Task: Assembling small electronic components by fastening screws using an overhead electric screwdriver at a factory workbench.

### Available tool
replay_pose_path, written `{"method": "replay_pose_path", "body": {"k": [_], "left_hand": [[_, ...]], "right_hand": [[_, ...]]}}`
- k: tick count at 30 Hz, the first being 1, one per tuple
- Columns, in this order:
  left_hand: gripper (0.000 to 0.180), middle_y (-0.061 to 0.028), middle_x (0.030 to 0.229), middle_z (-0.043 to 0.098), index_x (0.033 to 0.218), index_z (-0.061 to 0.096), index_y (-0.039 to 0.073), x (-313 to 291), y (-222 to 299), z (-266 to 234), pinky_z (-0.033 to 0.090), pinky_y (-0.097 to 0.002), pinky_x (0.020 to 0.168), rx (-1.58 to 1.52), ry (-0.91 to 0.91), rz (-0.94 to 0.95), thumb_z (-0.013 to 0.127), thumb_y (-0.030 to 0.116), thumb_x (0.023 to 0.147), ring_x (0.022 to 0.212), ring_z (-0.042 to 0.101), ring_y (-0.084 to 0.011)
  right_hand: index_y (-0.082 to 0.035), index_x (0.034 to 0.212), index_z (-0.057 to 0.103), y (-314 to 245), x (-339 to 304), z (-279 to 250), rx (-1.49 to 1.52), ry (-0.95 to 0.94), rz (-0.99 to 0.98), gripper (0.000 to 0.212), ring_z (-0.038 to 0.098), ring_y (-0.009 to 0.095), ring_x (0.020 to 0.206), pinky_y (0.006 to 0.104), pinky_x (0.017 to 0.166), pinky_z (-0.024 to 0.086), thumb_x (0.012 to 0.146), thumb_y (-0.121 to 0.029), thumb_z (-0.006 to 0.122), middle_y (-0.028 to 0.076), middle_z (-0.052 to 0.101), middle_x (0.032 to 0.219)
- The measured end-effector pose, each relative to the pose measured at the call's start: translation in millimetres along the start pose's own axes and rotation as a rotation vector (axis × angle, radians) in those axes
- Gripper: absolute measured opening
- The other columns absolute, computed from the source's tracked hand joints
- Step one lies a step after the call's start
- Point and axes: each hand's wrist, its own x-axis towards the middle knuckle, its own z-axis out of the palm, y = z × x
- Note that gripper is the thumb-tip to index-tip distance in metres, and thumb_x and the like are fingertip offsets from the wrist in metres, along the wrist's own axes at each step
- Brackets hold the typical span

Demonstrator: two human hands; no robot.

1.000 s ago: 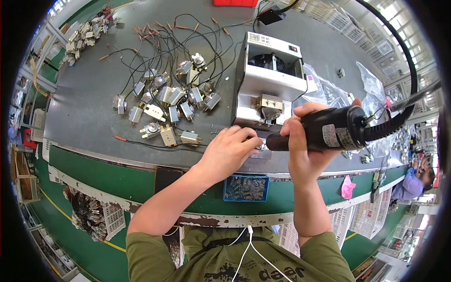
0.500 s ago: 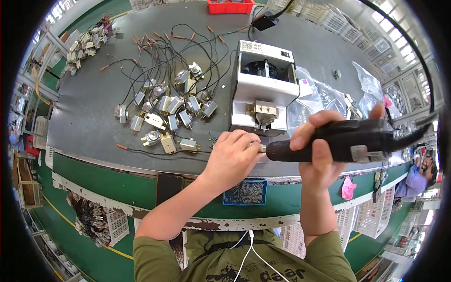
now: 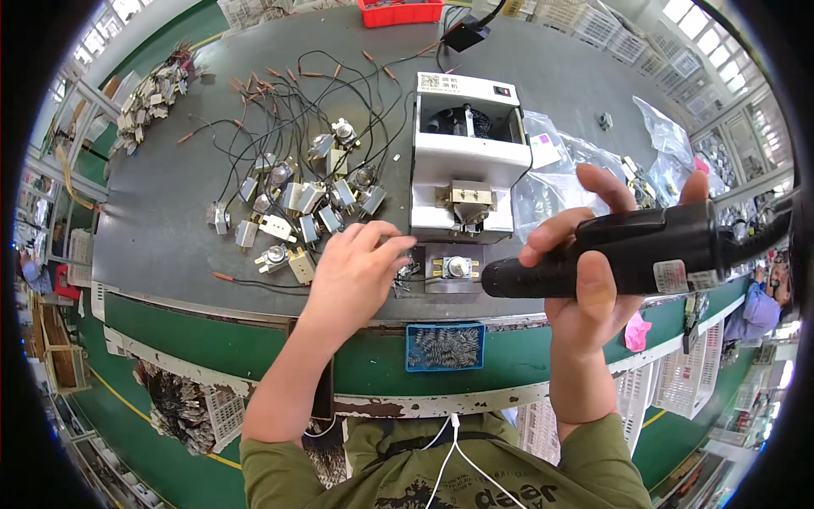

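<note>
My right hand (image 3: pixel 593 271) is closed around a black corded electric screwdriver (image 3: pixel 649 250), held level with its nose to the left. Just left of that nose, a small thermostat-like part (image 3: pixel 458 267) with a round metal top and brass terminals lies on a flat metal plate (image 3: pixel 441 286). My left hand (image 3: pixel 356 267) is over the table left of the plate, its fingers apart and bent, with nothing visible in them. Small loose screws (image 3: pixel 407 276) lie beside its fingertips. Behind the plate stands a white and black screw-feeding machine (image 3: pixel 471 153).
Several similar parts (image 3: pixel 309 199) with black leads lie in a heap at the left. A blue tray of small metal pieces (image 3: pixel 445 348) sits at the table's front edge. Clear plastic bags (image 3: pixel 551 182) lie right of the machine. A red bin (image 3: pixel 400 12) stands at the back.
My left hand has let go of the part on the plate and moved left to the loose screws. The screwdriver's nose has drawn slightly right, away from the part.
</note>
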Motion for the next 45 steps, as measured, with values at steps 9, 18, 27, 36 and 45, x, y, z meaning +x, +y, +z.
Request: {"method": "replay_pose_path", "body": {"k": [9,18,27,36,45], "left_hand": [[0.031,-0.0038,0.108,0.060,0.110,0.066,0.009,-1,12,38,0.047,-0.0392,0.084,-0.133,-0.132,0.086,0.074,0.023,0.083,0.096,0.059,-0.0256],[0.029,-0.0057,0.109,0.060,0.107,0.064,0.006,-1,9,46,0.052,-0.0412,0.082,-0.198,-0.124,0.054,0.073,0.022,0.085,0.095,0.061,-0.0280],[0.030,-0.0057,0.110,0.059,0.108,0.062,0.006,0,11,43,0.054,-0.0405,0.083,-0.179,-0.175,0.026,0.072,0.023,0.086,0.098,0.062,-0.0286],[0.032,-0.0068,0.111,0.059,0.111,0.061,0.005,2,14,40,0.055,-0.0413,0.079,-0.218,-0.227,-0.029,0.072,0.023,0.087,0.098,0.065,-0.0294],[0.033,-0.0065,0.113,0.059,0.112,0.062,0.005,1,12,42,0.055,-0.0414,0.080,-0.247,-0.207,-0.047,0.072,0.024,0.086,0.098,0.065,-0.0297]], "right_hand": [[-0.004,0.155,-0.014,49,-13,2,-0.050,-0.129,0.021,0.113,0.064,0.011,0.072,0.0243,0.070,0.052,0.079,0.009,0.070,0.012,0.067,0.095],[-0.001,0.155,-0.008,60,-14,3,-0.056,-0.146,0.042,0.110,0.062,0.009,0.075,0.0230,0.072,0.051,0.079,0.009,0.072,0.011,0.067,0.095],[0.001,0.154,-0.004,62,-12,5,-0.062,-0.211,0.028,0.107,0.064,0.013,0.079,0.0244,0.076,0.051,0.078,0.009,0.071,0.011,0.067,0.094],[-0.014,0.156,-0.012,60,-21,2,-0.327,-0.260,-0.081,0.101,0.061,0.014,0.070,0.0281,0.067,0.054,0.091,0.008,0.061,0.015,0.060,0.102],[0.001,0.152,0.003,60,-29,15,-0.182,-0.083,0.004,0.099,0.064,0.013,0.081,0.0271,0.079,0.051,0.081,0.008,0.072,0.010,0.066,0.097]]}}
